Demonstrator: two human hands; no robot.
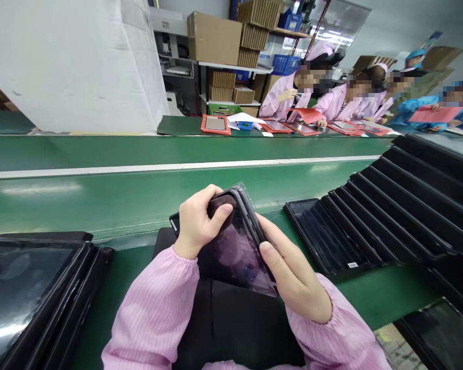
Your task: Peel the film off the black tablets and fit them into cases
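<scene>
Tilted up between my hands is a black tablet (231, 252) with a glossy, film-covered screen, fitted at its top edge into a black case (249, 208). My left hand (200, 218) grips the upper left corner, thumb lying on the screen. Along the right edge, my right hand (293, 267) is closed on the tablet and case, its thumb near the rim. Clear film sticks out past the top corner. Below lies a black folding cover (235, 324) with a crease down its middle. The fingers behind the tablet are hidden.
Stacked black tablets (27, 277) stand at left. A long leaning row of black cased tablets (401, 200) fills the right. Another tablet (443, 334) lies at lower right. Beyond the green bench (100, 200), co-workers in pink (281, 97) and blue sit by red-wrapped tablets (216, 124).
</scene>
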